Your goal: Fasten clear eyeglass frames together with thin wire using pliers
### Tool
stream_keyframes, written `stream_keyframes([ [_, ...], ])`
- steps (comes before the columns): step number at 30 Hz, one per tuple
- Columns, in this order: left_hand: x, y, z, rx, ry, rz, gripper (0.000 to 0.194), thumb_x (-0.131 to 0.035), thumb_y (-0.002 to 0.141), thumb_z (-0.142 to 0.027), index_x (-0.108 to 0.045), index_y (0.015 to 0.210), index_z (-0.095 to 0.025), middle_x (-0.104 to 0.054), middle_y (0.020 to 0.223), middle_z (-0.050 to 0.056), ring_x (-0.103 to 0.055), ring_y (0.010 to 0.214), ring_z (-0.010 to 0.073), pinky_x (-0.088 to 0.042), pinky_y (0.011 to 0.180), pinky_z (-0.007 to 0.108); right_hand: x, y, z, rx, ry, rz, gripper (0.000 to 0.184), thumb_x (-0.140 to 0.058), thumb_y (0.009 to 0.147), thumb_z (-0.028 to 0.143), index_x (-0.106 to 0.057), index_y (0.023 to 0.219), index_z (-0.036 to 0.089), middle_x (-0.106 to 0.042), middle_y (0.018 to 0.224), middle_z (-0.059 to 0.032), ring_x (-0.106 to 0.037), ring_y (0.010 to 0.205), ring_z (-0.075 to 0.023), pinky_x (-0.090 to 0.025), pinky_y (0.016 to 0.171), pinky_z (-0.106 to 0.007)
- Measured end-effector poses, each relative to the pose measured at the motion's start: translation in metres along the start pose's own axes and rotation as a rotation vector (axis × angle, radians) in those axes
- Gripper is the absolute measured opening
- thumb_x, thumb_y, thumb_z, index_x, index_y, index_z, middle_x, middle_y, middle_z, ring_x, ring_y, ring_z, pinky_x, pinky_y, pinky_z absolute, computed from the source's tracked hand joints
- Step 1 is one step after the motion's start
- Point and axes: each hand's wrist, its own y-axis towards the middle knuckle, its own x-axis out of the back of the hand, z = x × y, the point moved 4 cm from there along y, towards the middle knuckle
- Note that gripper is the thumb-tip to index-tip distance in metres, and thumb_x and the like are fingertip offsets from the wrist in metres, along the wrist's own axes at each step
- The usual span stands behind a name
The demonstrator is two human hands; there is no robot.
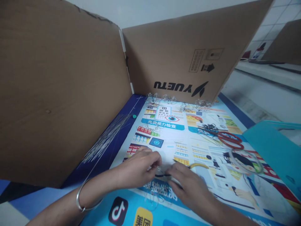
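My left hand (142, 164), with a silver bangle on its wrist, is closed in a pinch over a small clear beaded wire piece (159, 170). Close by on the other side, my right hand (184, 182) has its thumb and fingers pinched together at the same piece. The fingers partly cover it, so its exact shape is hard to make out. Pliers with a yellow handle (198, 165) lie just beyond the right hand, partly hidden by it. Nearer to me, some clear looped wire pieces (152, 201) rest on the printed sheet.
Thin straight wires (108, 138) lie in a bundle at the left. On the right are red-handled scissors (229, 140), a clear ring-shaped coil (258, 163) and a light-blue folder (270, 138). Clear beaded pieces (164, 97) line the base of the cardboard wall (174, 59).
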Motion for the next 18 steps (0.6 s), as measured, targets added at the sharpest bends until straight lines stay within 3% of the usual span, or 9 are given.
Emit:
stream_keyframes([
  [7,-0.003,-0.001,-0.003,-0.008,0.039,0.021,0.015,-0.045,0.078,-0.007,-0.048,0.087,-0.018,-0.057,0.085,0.002,-0.047,0.083,0.0167,-0.037,0.074,0.027,-0.001,0.006,0.002,0.036,0.073,0.041,0.023,-0.053,0.079,0.013,-0.061,0.098,0.022,-0.054,0.094,-0.0048,-0.053,0.09,-0.0193,-0.046,0.079,-0.033],
  [18,-0.003,0.0,-0.001,-0.014,0.032,-0.044,0.013,-0.046,0.078,-0.007,-0.048,0.085,-0.018,-0.057,0.083,0.001,-0.047,0.081,0.0158,-0.037,0.071,0.027,-0.011,0.014,-0.002,0.086,0.132,0.066,0.02,-0.055,0.074,0.012,-0.061,0.093,0.016,-0.055,0.092,-0.0087,-0.051,0.088,-0.0228,-0.044,0.077,-0.037],
])
